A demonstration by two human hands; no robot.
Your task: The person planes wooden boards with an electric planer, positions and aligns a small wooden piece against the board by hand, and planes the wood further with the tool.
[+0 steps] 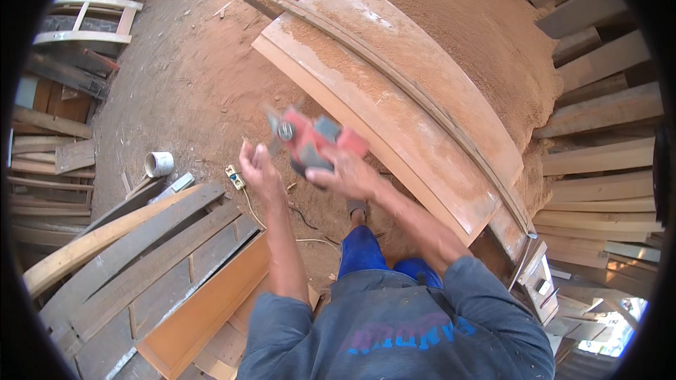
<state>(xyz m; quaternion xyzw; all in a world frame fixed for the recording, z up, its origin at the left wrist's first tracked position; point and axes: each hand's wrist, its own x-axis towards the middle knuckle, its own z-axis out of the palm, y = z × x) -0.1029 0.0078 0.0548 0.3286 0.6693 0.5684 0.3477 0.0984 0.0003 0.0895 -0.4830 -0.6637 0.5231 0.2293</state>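
My right hand (341,172) grips a red and black hand-held power tool (310,142) by its handle, holding it in the air in front of my body. The tool is smeared by motion; a round dark knob and a greyish metal part show at its left end. My left hand (259,169) is raised just left of the tool, apart from it, with its fingers loosely bent and nothing visible in them. To the right of the tool lies a wide wooden board (380,119), dusted with sawdust, and a long narrow strip of wood (408,88) rests along it.
Sawdust (486,35) covers the ground beyond the board. A power socket (235,177) with a cord lies near my left hand, beside a white cup-shaped container (159,164). Planks (141,260) are stacked at lower left, and more timber (598,162) lines the right side.
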